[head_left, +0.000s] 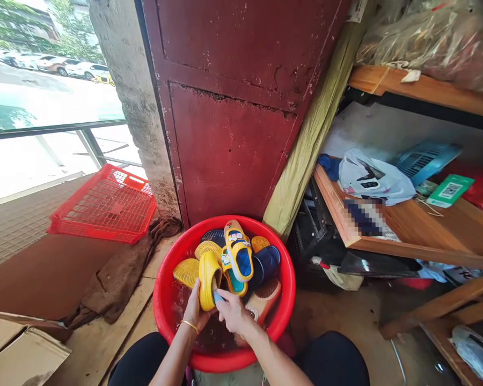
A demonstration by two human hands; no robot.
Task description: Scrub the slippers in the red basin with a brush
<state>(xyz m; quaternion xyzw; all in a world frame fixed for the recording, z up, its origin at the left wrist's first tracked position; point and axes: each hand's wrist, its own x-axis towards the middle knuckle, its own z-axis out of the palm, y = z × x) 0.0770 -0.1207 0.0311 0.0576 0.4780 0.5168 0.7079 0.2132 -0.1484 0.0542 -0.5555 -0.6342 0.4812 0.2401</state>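
Observation:
My left hand (197, 311) is closed round a yellow clog (208, 279), which is tilted up with its opening toward the right. A pale blue-handled brush (218, 298) is gripped in my right hand (232, 311); its head goes into the clog's opening and is mostly hidden. Both hands are over a red basin (288, 300) of dark water. Beyond them in the basin lie yellow-and-blue sandals (238, 249), a dark blue clog (266, 265), a beige sandal (261, 303) and several other yellow shoes (186, 272).
A red plastic crate (104, 203) leans at the left beside a brown cloth (116, 279). Cardboard (20, 348) lies at lower left. Behind the basin stands a dark red metal door (233, 150). Wooden shelves (406, 230) with bags are on the right, above a wooden stool (438, 308).

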